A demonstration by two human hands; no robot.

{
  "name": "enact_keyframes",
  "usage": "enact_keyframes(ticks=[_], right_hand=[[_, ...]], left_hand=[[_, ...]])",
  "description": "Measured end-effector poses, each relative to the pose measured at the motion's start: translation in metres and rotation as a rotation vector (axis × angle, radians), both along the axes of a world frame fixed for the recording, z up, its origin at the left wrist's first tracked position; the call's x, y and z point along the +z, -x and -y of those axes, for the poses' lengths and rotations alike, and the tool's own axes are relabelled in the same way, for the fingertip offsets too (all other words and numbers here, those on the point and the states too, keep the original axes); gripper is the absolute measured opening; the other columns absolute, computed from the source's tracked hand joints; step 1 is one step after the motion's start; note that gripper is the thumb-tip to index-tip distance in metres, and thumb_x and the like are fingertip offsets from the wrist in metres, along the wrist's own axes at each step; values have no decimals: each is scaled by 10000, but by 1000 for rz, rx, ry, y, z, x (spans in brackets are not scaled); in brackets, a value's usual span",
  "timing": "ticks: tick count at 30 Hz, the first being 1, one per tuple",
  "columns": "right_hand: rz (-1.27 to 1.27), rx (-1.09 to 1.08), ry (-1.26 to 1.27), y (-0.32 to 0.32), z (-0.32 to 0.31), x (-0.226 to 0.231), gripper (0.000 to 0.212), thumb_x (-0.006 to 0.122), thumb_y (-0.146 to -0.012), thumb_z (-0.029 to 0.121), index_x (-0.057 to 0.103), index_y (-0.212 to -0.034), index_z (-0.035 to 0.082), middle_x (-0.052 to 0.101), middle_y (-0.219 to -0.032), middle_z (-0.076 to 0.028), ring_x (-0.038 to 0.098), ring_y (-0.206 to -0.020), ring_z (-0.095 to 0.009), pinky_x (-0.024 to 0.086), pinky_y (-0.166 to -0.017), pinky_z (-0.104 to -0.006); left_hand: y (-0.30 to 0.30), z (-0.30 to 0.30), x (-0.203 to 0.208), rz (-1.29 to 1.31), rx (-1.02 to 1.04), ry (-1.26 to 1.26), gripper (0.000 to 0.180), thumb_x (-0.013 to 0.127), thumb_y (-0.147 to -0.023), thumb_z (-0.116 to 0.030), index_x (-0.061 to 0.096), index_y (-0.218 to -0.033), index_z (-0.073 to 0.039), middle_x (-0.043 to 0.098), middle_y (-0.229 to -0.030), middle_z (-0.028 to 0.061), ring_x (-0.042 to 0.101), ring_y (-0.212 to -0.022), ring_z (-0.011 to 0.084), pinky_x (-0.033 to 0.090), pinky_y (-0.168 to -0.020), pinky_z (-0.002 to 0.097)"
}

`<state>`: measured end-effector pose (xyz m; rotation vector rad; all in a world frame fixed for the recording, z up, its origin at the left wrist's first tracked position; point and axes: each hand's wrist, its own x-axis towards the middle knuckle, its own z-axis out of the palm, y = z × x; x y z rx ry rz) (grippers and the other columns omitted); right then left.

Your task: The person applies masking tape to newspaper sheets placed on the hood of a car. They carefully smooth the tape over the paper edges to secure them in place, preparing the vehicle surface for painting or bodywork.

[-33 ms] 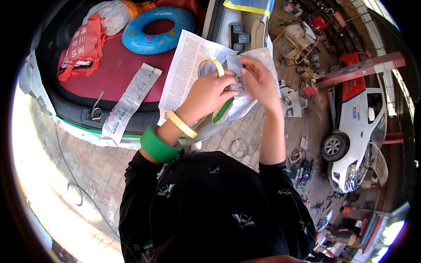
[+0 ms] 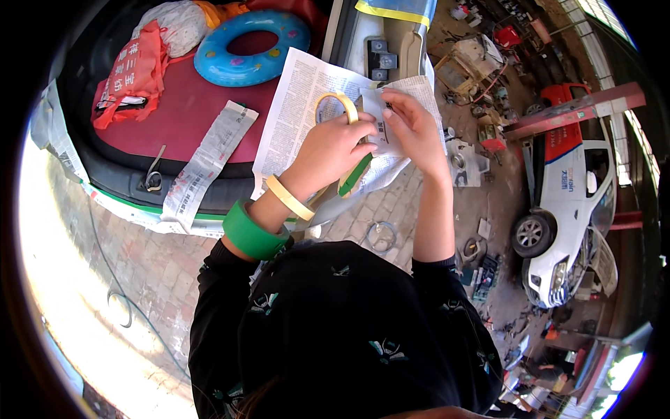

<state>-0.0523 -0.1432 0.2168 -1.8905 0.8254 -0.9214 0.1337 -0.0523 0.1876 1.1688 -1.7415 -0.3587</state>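
My left hand (image 2: 329,150) is closed on a roll of yellow masking tape (image 2: 347,105), whose ring stands out beyond the fingers. Around my left wrist hang a green tape roll (image 2: 252,234) and a thinner yellow tape roll (image 2: 289,198). My right hand (image 2: 417,133) pinches a small piece of newspaper (image 2: 373,105) between thumb and fingers. Both hands are over a newspaper sheet (image 2: 296,105) draped on the corner of a car's open rear. Just below my left fingers, green tape (image 2: 354,174) shows on the car's edge.
A newspaper strip (image 2: 209,164) lies across the trunk's edge. Inside are a blue swim ring (image 2: 215,61), a red bag (image 2: 135,75) and a white bag (image 2: 180,26). At right, a white and red car (image 2: 569,185) stands by a red post (image 2: 576,112); tools and parts litter the floor.
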Motion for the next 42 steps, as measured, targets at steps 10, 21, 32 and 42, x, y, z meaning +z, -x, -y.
enact_keyframes(ticks=[10,21,32,42], right_hand=[[73,105,-171,3,-3,19,369,643,-1006,95,594,-1353,-20,632,-1349,-87,557,-1270,-164,424,-1098,-322],[66,114,-242,-7,-3,12,193,642,-1005,105,652,-1150,-22,688,-1169,-57,605,-988,-91,513,-829,-256],[-384,-155,374,-15,-8,15,96,634,-956,42,604,-1008,-33,601,-1011,-177,643,-850,-323,532,-767,-388],[-592,249,213,-32,43,65,100,572,-1030,68,561,-1076,-19,587,-1014,-62,556,-855,-128,490,-795,-268]], left_hand=[[9,0,13,135,-70,31,140,669,-898,-100,738,-1010,-149,700,-830,102,691,-753,313,542,-647,424],[10,-4,21,255,-145,-71,150,618,-905,-100,714,-1015,-133,693,-793,108,696,-746,310,533,-641,439],[31,-34,12,211,-50,-48,328,684,-888,-162,586,-1186,-67,611,-905,116,672,-704,324,538,-590,439],[35,-27,11,127,-116,-37,218,695,-854,-149,624,-998,-1,630,-887,142,682,-728,332,558,-620,446]])
